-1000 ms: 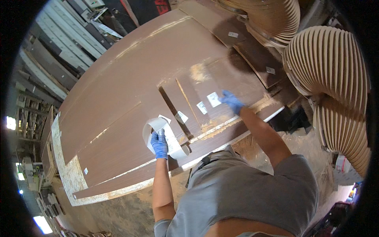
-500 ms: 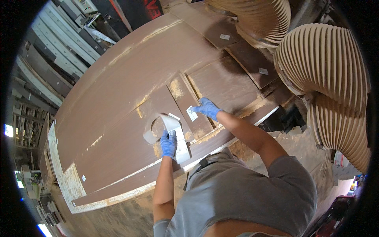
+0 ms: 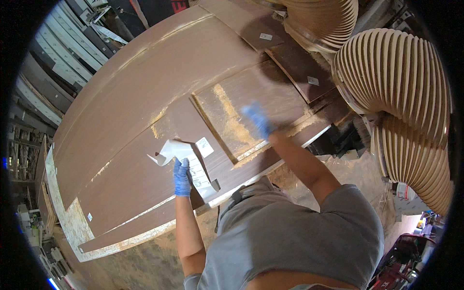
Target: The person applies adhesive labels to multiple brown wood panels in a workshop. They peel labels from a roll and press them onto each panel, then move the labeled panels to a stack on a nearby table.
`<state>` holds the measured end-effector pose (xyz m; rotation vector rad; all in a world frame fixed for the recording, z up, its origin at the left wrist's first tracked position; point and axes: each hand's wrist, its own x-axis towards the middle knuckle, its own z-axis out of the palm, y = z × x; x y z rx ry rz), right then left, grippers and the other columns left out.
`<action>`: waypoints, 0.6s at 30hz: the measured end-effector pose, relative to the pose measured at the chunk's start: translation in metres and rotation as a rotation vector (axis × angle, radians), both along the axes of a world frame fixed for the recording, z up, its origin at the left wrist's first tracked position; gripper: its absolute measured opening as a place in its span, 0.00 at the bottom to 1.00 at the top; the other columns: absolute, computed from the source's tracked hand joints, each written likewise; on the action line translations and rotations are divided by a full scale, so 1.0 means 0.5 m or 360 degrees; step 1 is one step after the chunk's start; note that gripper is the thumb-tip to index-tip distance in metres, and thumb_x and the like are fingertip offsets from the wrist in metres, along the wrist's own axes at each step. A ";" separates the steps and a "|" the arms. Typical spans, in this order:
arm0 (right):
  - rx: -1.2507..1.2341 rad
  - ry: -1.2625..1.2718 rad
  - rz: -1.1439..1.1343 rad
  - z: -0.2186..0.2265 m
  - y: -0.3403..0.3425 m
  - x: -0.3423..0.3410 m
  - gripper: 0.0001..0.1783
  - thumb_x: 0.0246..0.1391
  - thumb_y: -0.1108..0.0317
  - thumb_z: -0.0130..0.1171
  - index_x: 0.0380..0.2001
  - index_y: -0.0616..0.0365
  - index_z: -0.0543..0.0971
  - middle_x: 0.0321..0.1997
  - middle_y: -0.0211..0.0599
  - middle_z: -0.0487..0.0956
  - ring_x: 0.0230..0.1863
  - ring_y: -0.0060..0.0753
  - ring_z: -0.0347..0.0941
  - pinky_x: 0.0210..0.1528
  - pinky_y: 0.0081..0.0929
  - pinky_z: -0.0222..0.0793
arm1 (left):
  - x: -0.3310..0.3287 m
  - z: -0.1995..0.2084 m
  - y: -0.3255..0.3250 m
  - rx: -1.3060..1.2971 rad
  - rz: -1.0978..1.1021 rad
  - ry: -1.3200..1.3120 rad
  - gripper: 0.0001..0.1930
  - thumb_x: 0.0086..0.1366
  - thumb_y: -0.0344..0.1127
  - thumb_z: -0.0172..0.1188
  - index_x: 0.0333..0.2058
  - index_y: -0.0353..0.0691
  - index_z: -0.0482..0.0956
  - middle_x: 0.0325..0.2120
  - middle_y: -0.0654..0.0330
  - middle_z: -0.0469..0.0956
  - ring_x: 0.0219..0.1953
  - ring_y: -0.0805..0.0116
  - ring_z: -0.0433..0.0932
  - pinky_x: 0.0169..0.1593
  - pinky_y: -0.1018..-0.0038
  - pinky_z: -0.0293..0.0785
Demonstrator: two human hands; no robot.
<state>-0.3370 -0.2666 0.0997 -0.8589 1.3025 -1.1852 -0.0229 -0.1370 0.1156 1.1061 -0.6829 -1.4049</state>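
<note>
Strip (image 3: 197, 172), one, over the board (image 3: 130, 96): we are pinching its edge in our left hand (image 3: 181, 181), likely steadying its curl, while our right hand (image 3: 259, 122), too blurred to tell, is hovering near sawdust (image 3: 223, 104).

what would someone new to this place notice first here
Probably the big ribbed tan hose bulging down the right side. Then the blue-gloved left hand near the middle, holding a curling white label strip over brown panels. Right of centre, the right hand, also blue-gloved, is blurred beside a pale streak of sawdust.
</note>
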 end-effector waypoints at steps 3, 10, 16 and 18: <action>0.0342 -0.0772 -0.0737 -0.030 -0.087 -0.203 0.18 0.54 0.50 0.52 0.40 0.50 0.74 0.38 0.32 0.75 0.39 0.30 0.70 0.38 0.35 0.70 | -0.018 -0.051 -0.009 0.0013 -0.0007 -0.0199 0.20 0.62 0.37 0.56 0.51 0.37 0.69 0.43 0.65 0.73 0.44 0.76 0.70 0.49 0.78 0.66; 0.0483 -0.0764 -0.1392 -0.186 -0.181 -0.470 0.21 0.59 0.46 0.39 0.48 0.41 0.70 0.42 0.26 0.75 0.43 0.28 0.69 0.44 0.40 0.66 | -0.038 -0.031 -0.021 0.0036 -0.0045 -0.0368 0.20 0.63 0.34 0.55 0.52 0.35 0.67 0.42 0.63 0.73 0.41 0.77 0.70 0.46 0.80 0.67; -0.0492 -0.1672 0.0512 -0.235 -0.074 -0.359 0.20 0.61 0.51 0.40 0.42 0.52 0.73 0.35 0.32 0.76 0.33 0.31 0.72 0.41 0.34 0.68 | -0.028 -0.064 -0.016 0.0023 0.0005 -0.0102 0.18 0.62 0.34 0.56 0.50 0.35 0.69 0.42 0.63 0.74 0.43 0.75 0.71 0.47 0.79 0.67; -0.0173 -0.1518 0.0402 -0.103 0.040 -0.215 0.18 0.59 0.53 0.45 0.41 0.55 0.74 0.32 0.34 0.76 0.27 0.31 0.72 0.34 0.29 0.69 | -0.026 -0.064 -0.014 -0.0006 0.0044 -0.0004 0.18 0.62 0.33 0.56 0.50 0.36 0.69 0.43 0.63 0.74 0.44 0.75 0.71 0.48 0.79 0.67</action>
